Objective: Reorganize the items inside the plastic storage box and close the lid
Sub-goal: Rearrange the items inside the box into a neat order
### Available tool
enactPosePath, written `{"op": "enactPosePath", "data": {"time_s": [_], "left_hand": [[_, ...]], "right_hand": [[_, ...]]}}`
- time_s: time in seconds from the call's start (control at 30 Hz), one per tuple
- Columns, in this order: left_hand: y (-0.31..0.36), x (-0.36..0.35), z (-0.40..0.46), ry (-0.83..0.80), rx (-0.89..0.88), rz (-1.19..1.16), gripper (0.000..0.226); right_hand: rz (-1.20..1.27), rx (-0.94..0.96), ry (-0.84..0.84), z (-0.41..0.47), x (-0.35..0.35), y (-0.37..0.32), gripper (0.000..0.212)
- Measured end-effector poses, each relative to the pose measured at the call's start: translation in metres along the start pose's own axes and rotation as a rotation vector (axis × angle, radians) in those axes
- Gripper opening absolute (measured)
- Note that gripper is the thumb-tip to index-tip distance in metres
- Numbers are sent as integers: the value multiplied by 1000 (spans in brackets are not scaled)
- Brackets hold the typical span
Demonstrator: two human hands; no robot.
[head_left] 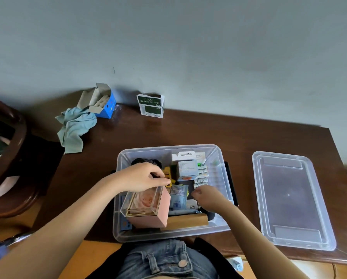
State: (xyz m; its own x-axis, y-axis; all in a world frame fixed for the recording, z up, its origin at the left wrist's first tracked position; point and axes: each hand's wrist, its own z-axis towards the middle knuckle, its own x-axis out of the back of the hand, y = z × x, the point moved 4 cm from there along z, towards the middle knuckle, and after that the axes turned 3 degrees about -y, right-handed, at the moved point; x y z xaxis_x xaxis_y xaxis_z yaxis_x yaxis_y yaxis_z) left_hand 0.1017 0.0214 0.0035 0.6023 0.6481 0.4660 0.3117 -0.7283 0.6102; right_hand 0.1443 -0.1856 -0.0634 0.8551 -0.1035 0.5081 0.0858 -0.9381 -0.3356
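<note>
From the head camera, a clear plastic storage box [169, 193] sits on a dark wooden table [188, 129], at the near edge just in front of the person. Its clear lid [291, 200] lies flat on the table to the right, apart from the box.

The left hand [142, 177] reaches into the box from the left, fingers curled and pinching the top edge of a pink gift box [148, 207] with a clear window, which stands tilted in the near-left corner. Just beyond the fingertips is a small yellow item [167, 174]. The right hand [205, 195] is inside the box on the right, fingers curled under; whether it holds anything cannot be told.

Also in the box: a white carton [186, 167] at the back, a row of white packets [201, 177] beside it, a blue pouch [178, 196] in the middle and a wooden piece [185, 221] along the near wall.

At the far edge of the table are an open blue carton [103, 101], a pale blue cloth [75, 127] and a green and white packet [150, 105].
</note>
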Motion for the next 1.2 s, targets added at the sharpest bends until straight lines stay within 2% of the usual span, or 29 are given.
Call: {"op": "enactPosePath", "data": {"time_s": [0.07, 0.17, 0.23, 0.33, 0.5, 0.57, 0.63, 0.73, 0.9, 1.07, 1.13, 1.2], "left_hand": [[-9, -7, -18, -132, 18, -55, 78], [-21, -14, -29, -203, 14, 3, 121], [-22, -18, -31, -189, -12, 106, 129], [-21, -22, -29, -67, -76, 155, 112], [-30, -2, -41, 33, -125, -97, 82], [-34, 17, -48, 171, -166, -244, 78], [-39, 37, -51, 372, -190, -296, 80], [-42, 48, -48, 518, -151, -175, 87], [-39, 25, -30, 483, -85, 230, 85], [-34, 6, -31, 588, -81, 357, 79], [-25, 4, -40, 680, -148, 436, 64], [-10, 3, -52, 855, -329, 471, 26]], "right_hand": [[-8, 26, -22, 2, -1, -7, 36], [-48, 60, -30, 2, -5, -15, 33], [-57, 54, -13, 3, -6, -17, 32], [-46, 25, 1, 6, -4, -15, 26], [0, 27, -6, 10, -7, -14, 36], [9, 31, -6, 11, -9, -14, 37], [23, 38, 3, 13, -12, -14, 36], [102, 51, 19, 16, -15, -12, 32], [275, 41, -6, 18, -18, -13, 26], [619, -11, -112, 18, -22, -21, 14], [666, 27, -151, 18, -21, -32, 14], [611, 78, -150, 19, -19, -41, 16]]}}
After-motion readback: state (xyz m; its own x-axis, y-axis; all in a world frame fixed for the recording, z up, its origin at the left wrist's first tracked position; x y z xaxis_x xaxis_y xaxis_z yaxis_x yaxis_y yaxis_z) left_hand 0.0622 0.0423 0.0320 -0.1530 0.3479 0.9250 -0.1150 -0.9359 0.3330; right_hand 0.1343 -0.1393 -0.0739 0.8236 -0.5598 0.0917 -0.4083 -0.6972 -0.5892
